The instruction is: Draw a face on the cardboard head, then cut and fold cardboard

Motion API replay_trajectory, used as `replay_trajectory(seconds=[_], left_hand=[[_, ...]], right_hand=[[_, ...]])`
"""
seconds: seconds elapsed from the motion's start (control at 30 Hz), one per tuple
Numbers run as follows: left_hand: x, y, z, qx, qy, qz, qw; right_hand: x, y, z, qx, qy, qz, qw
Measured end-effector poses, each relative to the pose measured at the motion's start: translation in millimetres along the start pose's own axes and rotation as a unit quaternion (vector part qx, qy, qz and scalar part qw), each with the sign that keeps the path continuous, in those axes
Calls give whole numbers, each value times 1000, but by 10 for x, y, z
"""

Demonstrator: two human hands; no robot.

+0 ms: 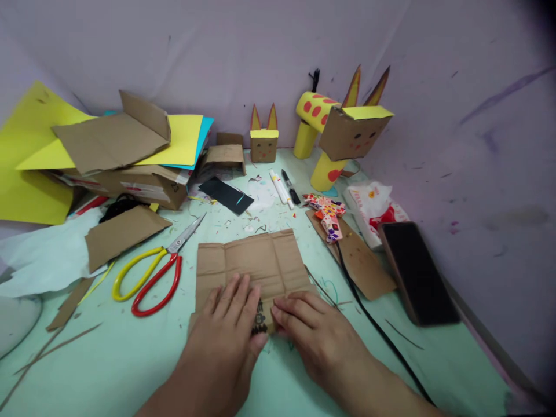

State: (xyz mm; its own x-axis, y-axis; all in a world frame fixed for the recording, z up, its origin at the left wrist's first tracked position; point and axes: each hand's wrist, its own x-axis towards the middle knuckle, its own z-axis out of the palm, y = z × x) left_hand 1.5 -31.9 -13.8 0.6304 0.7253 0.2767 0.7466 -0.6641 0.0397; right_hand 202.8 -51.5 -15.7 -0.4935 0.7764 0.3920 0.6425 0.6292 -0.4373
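Note:
A creased piece of brown cardboard (252,258) lies on the table in front of me, with dark print on its near flap. My left hand (226,330) rests on it, fingers stretched flat over its lower left part. At the lower right edge, my right hand (319,330) grips the flap with fingers bent and the thumb underneath. To the left of the cardboard lie scissors (169,249) with one yellow and one red handle, blades partly apart. Neither hand touches them.
A cardboard box (169,194) under yellow sheets stands back left. Behind are a small eared cardboard head (263,147) and a yellow spotted animal figure (325,171). Markers (282,189), a glue gun wrapped in patterned tape (329,217), its black cable and a phone (417,272) lie rightward.

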Motion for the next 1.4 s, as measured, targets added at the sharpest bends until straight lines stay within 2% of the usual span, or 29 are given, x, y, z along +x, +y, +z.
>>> replay_trajectory(seconds=[0.1, 0.13, 0.2, 0.27, 0.37, 0.47, 0.57, 0.73, 0.83, 0.97, 1.13, 1.4], left_hand=[[220, -279, -185, -79, 33, -63, 994], [338, -385, -242, -74, 1, -85, 994], [596, -574, -314, -48, -151, -113, 981], [828, -698, -326, -51, -212, -106, 970], [1045, -753, -285, -53, -266, -94, 958], [1141, -733, -251, -50, -305, -92, 947], [1210, -744, -228, -52, -328, -109, 937], [1307, -788, -176, -54, -339, -129, 930], [1269, -707, -155, -45, -325, -122, 937], [1136, -575, -174, -13, -284, -93, 954], [1119, -601, -216, 6, -261, -42, 964], [1092, -421, -76, 82, -218, -22, 972]], right_hand=[[37, -41, -21, -77, -34, -18, 996], [57, -60, -25, -106, -51, -14, 993], [105, -104, -19, -156, -77, -1, 985], [165, -144, 1, -188, -93, 6, 978], [265, -180, 33, -201, -129, 24, 971], [353, -181, 46, -176, -185, 68, 964], [400, -163, 47, -154, -203, 75, 964], [422, -128, 39, -118, -231, 54, 964], [444, -115, 14, -97, -251, 60, 961], [465, -118, -7, -86, -255, 59, 961], [465, -131, 3, -94, -269, 66, 956], [457, -131, -16, -75, -269, 76, 957]])
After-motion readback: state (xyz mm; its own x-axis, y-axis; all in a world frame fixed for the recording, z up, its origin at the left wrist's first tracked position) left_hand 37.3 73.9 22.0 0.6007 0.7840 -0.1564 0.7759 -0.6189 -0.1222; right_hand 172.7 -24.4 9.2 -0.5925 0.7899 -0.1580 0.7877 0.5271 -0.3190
